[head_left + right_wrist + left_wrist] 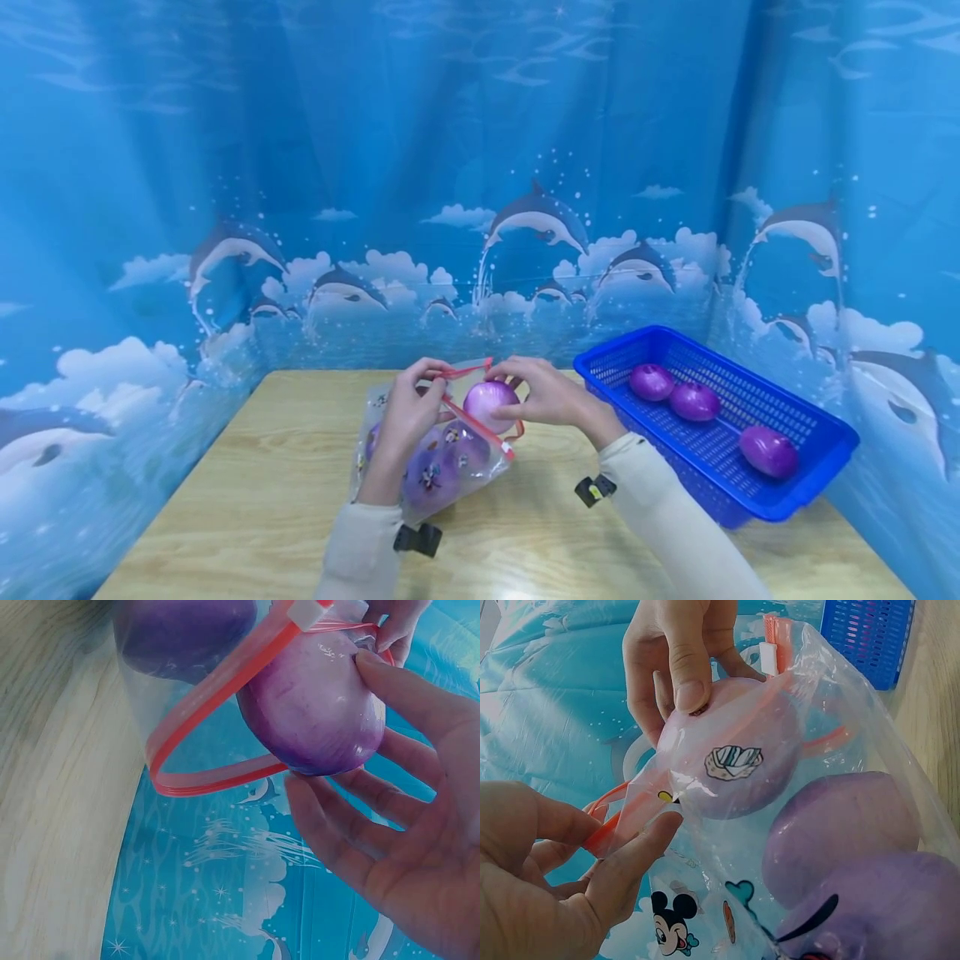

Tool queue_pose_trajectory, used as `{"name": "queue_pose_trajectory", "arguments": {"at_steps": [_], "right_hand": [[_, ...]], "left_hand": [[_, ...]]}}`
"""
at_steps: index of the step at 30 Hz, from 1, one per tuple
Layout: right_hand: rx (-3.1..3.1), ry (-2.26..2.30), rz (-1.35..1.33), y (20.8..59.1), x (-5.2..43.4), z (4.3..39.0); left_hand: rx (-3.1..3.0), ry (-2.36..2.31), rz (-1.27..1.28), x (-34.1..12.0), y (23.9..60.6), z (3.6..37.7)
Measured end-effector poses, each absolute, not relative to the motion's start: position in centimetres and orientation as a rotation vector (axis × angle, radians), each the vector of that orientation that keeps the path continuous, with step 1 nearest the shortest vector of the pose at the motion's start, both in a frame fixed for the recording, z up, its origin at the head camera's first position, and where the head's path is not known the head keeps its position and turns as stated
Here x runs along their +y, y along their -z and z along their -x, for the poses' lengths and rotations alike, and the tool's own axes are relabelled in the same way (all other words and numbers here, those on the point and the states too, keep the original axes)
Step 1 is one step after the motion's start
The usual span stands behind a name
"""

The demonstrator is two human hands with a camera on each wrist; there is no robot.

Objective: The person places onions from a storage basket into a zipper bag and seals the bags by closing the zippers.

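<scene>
My right hand [546,392] grips a shiny purple onion [489,406] between thumb and fingers, at the mouth of a clear zip bag. In the right wrist view the onion [315,705] is partly inside the red-edged opening. My left hand [408,417] pinches the red zip rim of the bag; in the left wrist view its thumb and fingers hold the rim [604,834] at one corner. The bag [480,479] bears cartoon prints and has several purple onions [844,836] inside. A white slider [306,613] sits on the red zip.
A blue perforated basket [817,417] stands at the right of the wooden table [247,483]. Inside it lie three purple onions [693,402]. Behind the table hangs a blue curtain [420,167] printed with dolphins. Each sleeve has a black wrist camera mount [417,540].
</scene>
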State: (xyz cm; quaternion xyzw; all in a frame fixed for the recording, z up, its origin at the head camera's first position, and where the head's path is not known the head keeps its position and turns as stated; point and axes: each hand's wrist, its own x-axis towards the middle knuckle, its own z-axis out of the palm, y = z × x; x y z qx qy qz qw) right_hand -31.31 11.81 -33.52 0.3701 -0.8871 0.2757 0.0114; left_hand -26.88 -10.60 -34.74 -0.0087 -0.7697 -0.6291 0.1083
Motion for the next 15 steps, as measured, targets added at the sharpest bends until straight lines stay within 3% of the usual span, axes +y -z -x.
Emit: {"name": "queue_pose_trajectory", "arguments": {"at_steps": [15], "right_hand": [[-2.722,-0.849,-1.209,33.95,11.04,31.18]], "left_hand": [[-2.247,1.852,0.026,-10.48,34.88,26.94]]}}
